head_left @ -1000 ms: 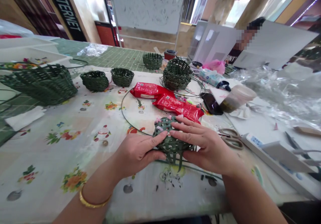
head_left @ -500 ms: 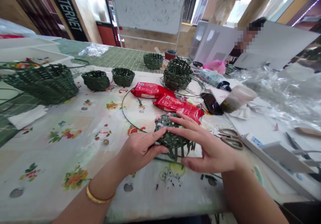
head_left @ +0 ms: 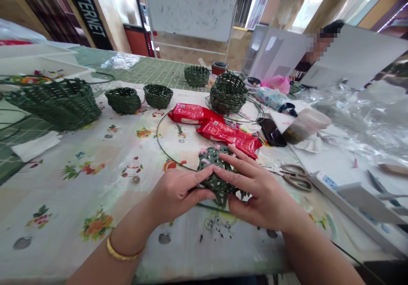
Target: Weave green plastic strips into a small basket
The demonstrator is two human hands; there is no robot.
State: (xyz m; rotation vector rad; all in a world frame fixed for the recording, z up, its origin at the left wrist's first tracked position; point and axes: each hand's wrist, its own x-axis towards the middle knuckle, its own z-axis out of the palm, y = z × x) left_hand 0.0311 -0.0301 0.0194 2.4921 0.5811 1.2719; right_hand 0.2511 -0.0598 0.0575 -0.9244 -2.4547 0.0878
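A small dark green woven basket (head_left: 219,183) with loose strip ends along its near edge lies between my hands on the patterned tablecloth. Pink bits show on its far left side. My left hand (head_left: 178,189) grips the left side, thumb below and index finger on top. Across the top and right side stretch the fingers of my right hand (head_left: 251,183), its thumb at the near edge and closed on the weave. Part of the basket is hidden under my fingers. Just behind it lie two red packets (head_left: 228,136), and a thin green wire loop (head_left: 159,142) curves around to the left.
Several finished-looking woven baskets (head_left: 157,96) stand farther back, a large one (head_left: 60,106) at left. To the right lie scissors (head_left: 296,177), a phone (head_left: 272,132), a plastic tub (head_left: 306,125) and a power strip (head_left: 331,187). A person (head_left: 318,49) sits beyond, behind white panels.
My right thumb and fingers have drawn in onto the basket's near right edge, covering the loose strips there. My left hand keeps its grip. The view has shifted slightly.
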